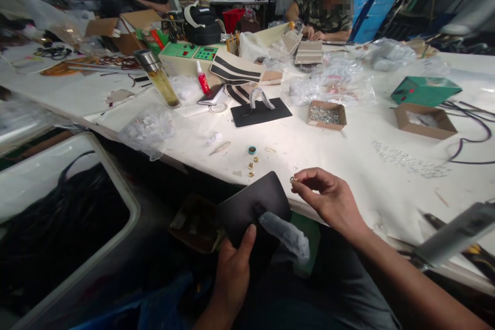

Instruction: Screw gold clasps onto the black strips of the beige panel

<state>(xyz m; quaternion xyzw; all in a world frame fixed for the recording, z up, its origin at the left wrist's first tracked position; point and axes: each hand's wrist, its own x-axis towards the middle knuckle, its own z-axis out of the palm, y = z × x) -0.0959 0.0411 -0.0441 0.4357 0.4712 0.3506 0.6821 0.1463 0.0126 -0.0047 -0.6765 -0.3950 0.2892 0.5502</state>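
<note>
My left hand [235, 268] grips a black panel [243, 201] by its near edge, thumb on top, over my lap. A strap wrapped in whitish material [286, 237] sticks out from the panel's face. Just right of the panel, my right hand [328, 196] pinches a small gold-coloured metal ring-like piece [293, 179] between thumb and fingertips. Several similar gold pieces [251, 166] lie on the table near its front edge, beside a small round teal-rimmed part [252, 150]. Farther back lies another black panel [263, 112] with a wrapped loop standing on it.
On the white table [193, 149] are a carton of small metal bits [327, 115], a second carton [425, 120], a bottle of yellowish liquid [158, 80] and a green-topped machine [189, 54]. A white bin [131, 201] holds black strips at left. A co-worker [325, 10] sits opposite.
</note>
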